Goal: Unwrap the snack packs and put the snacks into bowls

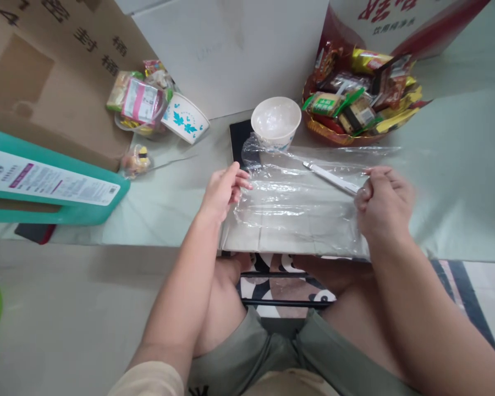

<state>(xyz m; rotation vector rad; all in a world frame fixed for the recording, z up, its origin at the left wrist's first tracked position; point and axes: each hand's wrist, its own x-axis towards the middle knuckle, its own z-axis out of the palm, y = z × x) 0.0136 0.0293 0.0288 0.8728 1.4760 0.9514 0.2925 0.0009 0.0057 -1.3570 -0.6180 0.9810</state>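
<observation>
A clear, wrinkled plastic bag (297,212) is stretched out flat between my two hands, just above the table's front edge. My left hand (224,191) pinches its left side between thumb and fingers. My right hand (383,206) is closed at the right side, gripping the plastic with its fingertips. The same hand holds a slim white tool (332,179), like a pen or craft knife, its narrow tip pointing left over the bag. Behind the bag's far edge stands a white paper bowl (276,122). A dark flat object (240,144) lies partly under the plastic.
At the back right is a red basket (338,136) heaped with wrapped snacks. A tilted paper cup (185,118) leans by a tub of packets (142,104). A cardboard box (61,77) and a teal carton (53,184) stand left on the pale green tablecloth (457,165).
</observation>
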